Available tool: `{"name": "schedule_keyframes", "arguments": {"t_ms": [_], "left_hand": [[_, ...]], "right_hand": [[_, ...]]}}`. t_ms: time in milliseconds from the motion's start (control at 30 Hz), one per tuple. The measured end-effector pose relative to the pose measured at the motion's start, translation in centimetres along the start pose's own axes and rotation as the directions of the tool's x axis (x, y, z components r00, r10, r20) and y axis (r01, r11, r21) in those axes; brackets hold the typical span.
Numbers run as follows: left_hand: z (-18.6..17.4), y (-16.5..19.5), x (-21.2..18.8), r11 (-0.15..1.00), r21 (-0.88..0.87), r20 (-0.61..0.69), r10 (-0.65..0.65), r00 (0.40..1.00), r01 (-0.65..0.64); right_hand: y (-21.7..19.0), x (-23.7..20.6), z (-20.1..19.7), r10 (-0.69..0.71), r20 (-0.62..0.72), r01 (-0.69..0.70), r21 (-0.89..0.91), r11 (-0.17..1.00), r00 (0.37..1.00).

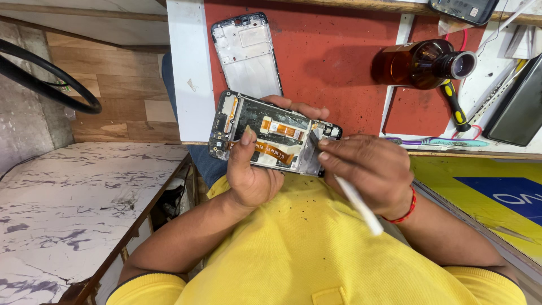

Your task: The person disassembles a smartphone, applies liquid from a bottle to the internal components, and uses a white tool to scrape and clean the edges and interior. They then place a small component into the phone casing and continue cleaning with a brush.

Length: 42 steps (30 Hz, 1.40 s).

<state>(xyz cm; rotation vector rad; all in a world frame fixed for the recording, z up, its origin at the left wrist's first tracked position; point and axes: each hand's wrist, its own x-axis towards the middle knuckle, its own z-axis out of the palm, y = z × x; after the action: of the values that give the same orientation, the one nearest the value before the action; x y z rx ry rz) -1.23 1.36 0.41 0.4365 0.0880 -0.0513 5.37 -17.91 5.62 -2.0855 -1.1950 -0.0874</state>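
My left hand grips an opened phone from below, thumb pressed on its inner face. The phone's back is off, and orange flex cables and a black frame show inside. My right hand, with a red thread at the wrist, holds a white stick-like tool. Its fingertips pinch at a grey part at the phone's right end. Both hands hover over my yellow shirt, just in front of the bench edge.
On the red mat lies a bare silver phone frame. A brown glass bottle, a yellow-and-black screwdriver and a dark phone lie at the right. A marble-patterned surface is at the left.
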Motion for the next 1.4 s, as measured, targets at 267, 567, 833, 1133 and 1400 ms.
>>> {"name": "schedule_keyframes", "arguments": {"t_ms": [267,567,833,1133,1400], "left_hand": [[0.7,0.0,-0.6,0.998,0.063,0.026,0.02,0.999,-0.022],[1.4,0.6,-1.7,0.997,0.055,0.064,-0.063,0.996,0.06],[1.8,0.6,-2.1,0.994,0.078,0.068,-0.082,0.994,0.077],[1.5,0.0,-2.3,0.995,0.064,0.041,-0.079,0.996,0.076],[1.3,-0.7,-2.6,0.997,0.05,-0.017,-0.065,0.998,0.065]], "right_hand": [[-0.1,0.6,-0.5,-0.065,-0.025,0.065,-0.009,0.998,0.998],[0.2,1.4,-2.3,-0.239,0.037,0.239,0.003,0.971,0.97],[0.1,1.5,-2.1,-0.281,0.012,0.281,-0.031,0.959,0.96],[0.3,0.8,-0.8,-0.299,0.002,0.299,-0.012,0.954,0.954],[0.2,-0.2,-0.3,-0.281,0.009,0.281,-0.015,0.96,0.96]]}}
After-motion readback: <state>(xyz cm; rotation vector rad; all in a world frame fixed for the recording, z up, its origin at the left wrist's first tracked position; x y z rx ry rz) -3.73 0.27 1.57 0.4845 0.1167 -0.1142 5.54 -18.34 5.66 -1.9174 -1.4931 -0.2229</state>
